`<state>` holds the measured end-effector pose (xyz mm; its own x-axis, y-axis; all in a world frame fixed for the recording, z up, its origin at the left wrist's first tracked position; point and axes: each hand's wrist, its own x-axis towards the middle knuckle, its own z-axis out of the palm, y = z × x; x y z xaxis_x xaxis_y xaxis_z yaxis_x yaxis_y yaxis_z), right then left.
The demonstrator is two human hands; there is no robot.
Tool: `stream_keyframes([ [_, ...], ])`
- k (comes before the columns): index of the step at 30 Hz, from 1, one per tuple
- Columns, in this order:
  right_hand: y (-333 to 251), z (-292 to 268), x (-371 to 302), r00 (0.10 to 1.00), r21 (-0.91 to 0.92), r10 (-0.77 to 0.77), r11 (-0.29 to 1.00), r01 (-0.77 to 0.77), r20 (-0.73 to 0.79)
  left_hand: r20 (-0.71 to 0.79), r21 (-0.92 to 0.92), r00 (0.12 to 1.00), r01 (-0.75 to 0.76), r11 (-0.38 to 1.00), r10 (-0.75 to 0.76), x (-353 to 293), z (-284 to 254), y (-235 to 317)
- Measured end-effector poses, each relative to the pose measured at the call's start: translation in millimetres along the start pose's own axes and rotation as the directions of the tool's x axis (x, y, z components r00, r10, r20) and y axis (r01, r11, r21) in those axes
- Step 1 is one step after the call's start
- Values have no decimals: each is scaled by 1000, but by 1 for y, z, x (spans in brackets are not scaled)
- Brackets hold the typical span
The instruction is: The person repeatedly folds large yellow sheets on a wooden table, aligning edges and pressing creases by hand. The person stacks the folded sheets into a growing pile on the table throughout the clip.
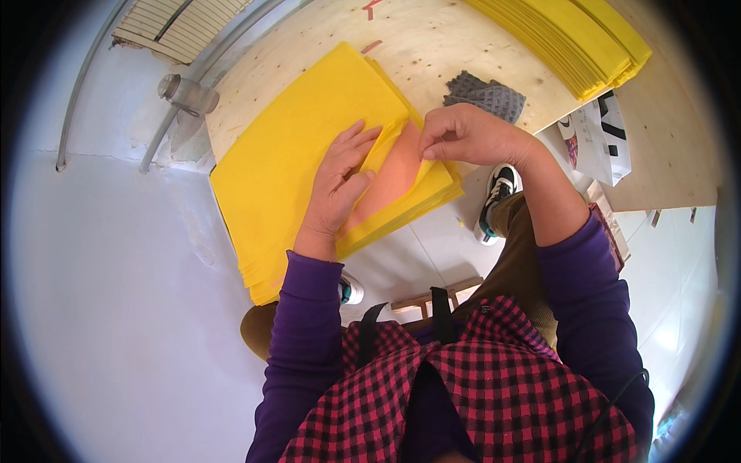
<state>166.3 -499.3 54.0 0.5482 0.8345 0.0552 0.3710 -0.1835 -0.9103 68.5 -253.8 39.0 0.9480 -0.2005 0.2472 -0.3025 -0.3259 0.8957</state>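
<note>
Pinching a yellow sheet, right fingers sit near grey cloth, left fingers loosely spread.

I'm standing in what is looking like a small workshop. A knotty plywood table is serving as the bench, and it's carrying yellow sheets in one thick pile, with a second yellow stack lying farther right. Bare pipes are running down a scuffed white wall, and the worker is wearing a checked apron.
</note>
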Motion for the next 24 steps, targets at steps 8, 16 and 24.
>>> stream_keyframes([
  [8,-9,-4,-3,993,27,109,994,-110,36,0,9,1000,-7,1000,7,0,0,1],
  [16,-13,-3,-3,991,105,124,986,-128,47,4,10,1000,-19,1000,19,0,0,-1],
  [24,-11,0,-5,994,125,104,986,-108,38,2,19,1000,-9,1000,9,0,0,1],
])
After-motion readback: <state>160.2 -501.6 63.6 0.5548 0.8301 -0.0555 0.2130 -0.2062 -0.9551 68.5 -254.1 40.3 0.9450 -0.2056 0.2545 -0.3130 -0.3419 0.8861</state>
